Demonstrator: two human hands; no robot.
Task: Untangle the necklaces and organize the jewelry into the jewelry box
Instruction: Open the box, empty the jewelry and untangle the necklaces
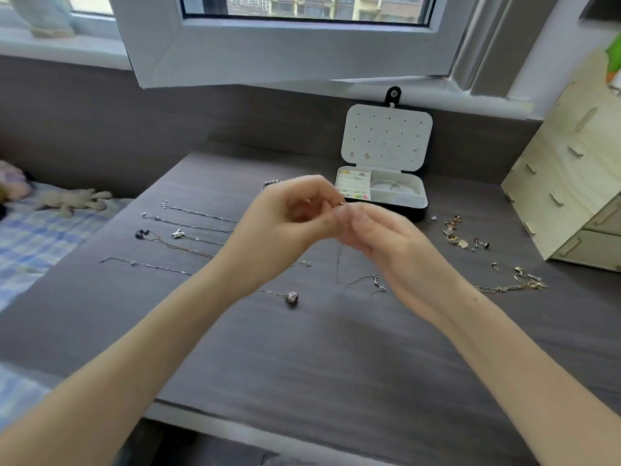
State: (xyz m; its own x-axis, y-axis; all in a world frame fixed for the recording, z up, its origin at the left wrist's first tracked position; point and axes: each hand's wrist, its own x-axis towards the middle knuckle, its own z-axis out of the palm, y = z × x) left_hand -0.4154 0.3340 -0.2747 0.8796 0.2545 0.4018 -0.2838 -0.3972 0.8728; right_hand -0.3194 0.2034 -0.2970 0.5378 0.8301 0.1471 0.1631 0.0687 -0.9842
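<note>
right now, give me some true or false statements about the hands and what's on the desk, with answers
1. The jewelry box stands open with its lid upright. True.
2. Both hands lie flat on the desk. False: the left hand and right hand are raised above it, pinching a thin chain that hangs between them.
3. Several necklaces lie stretched out in rows left of the hands. True.
4. The box's compartments hold nothing. False: silver bangles lie in the right one.
5. Loose earrings lie on the desk right of the box. True.
</note>
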